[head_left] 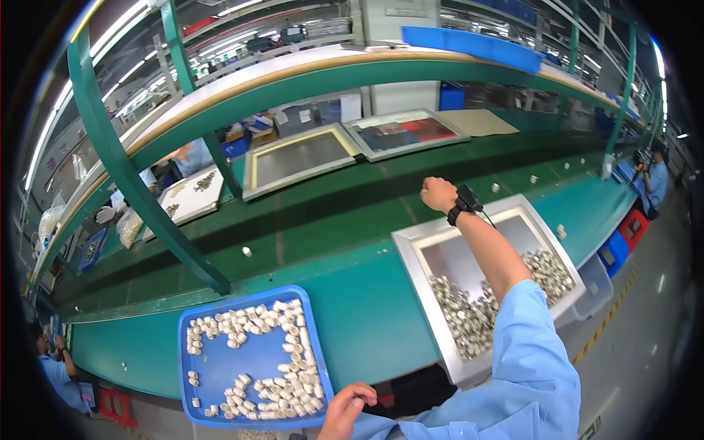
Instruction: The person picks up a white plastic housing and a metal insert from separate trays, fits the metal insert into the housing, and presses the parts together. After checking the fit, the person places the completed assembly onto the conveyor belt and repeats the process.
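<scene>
My right hand [440,194] reaches out over the dark green conveyor belt [330,220], just beyond the metal-framed tray [418,240]. Its fingers are curled in, and anything inside them is hidden. A black band with a small box circles that wrist. Small shiny metal parts [469,323] fill the lower part of the framed tray under my forearm. Low in the view, my left hand [345,412] is beside the right edge of a blue tray [249,359]. Its fingers are bent toward the thumb; I cannot see what they hold. White cylindrical parts [290,374] lie around the blue tray's sides.
Single small parts stand on the belt, one white part [246,251] at left. Two framed panels [301,158] lie across the far side. A green post [139,183] and raised shelf [308,77] cross above. Co-workers [655,180] sit at the far right and lower left.
</scene>
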A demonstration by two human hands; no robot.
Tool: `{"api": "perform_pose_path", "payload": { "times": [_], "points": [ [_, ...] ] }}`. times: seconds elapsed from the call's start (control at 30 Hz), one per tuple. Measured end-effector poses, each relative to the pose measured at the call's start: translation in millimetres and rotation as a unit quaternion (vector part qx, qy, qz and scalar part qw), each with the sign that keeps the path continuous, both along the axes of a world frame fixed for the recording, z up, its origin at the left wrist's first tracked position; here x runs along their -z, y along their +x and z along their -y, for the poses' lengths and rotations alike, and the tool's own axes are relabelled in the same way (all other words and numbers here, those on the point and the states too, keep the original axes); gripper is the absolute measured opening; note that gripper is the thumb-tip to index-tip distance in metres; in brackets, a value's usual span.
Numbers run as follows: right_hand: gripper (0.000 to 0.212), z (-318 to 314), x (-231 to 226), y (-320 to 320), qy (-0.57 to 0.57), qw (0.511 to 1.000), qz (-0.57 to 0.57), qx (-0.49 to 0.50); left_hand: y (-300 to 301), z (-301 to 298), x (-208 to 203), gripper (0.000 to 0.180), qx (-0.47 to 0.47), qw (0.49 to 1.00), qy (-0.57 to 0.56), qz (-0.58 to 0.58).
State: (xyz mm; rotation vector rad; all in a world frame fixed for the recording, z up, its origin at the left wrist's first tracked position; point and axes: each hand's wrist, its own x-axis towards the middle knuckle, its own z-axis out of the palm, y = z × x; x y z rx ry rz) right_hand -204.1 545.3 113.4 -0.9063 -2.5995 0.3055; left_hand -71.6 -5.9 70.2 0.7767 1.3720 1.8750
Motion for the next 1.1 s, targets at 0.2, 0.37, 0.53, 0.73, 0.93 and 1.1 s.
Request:
{"api": "perform_pose_path", "payload": {
  "times": [0.2,0.37,0.53,0.73,0.93,1.1],
  "points": [
    [0.022,-37.6,46.2,-36.3,0.037,0.996,0.07,0.03,-19.2,1.1,10.7,0.045,-0.042,0.998,-0.005,0.042],
    [0.024,-55.6,66.6,-34.5,0.044,0.997,0.048,0.03,-20.0,-9.9,15.7,0.045,-0.019,0.998,-0.016,0.053],
    [0.033,-35.6,34.1,-7.8,0.085,0.994,0.029,0.063,-10.1,-16.3,10.5,0.047,-0.022,0.999,-0.001,0.036],
    [0.032,-1.5,-34.2,21.3,0.034,0.981,-0.014,-0.193,4.0,-17.9,7.3,0.046,0.005,0.998,0.027,0.054],
    [0.031,159.6,-239.4,54.2,0.124,0.848,-0.248,-0.452,13.7,-17.8,-16.6,0.047,0.06,0.997,-0.001,0.056],
    [0.043,105.4,-359.4,-32.0,0.274,0.937,-0.176,-0.125,20.3,-4.4,-12.3,0.047,0.085,0.994,0.043,0.055]
  ]
}}
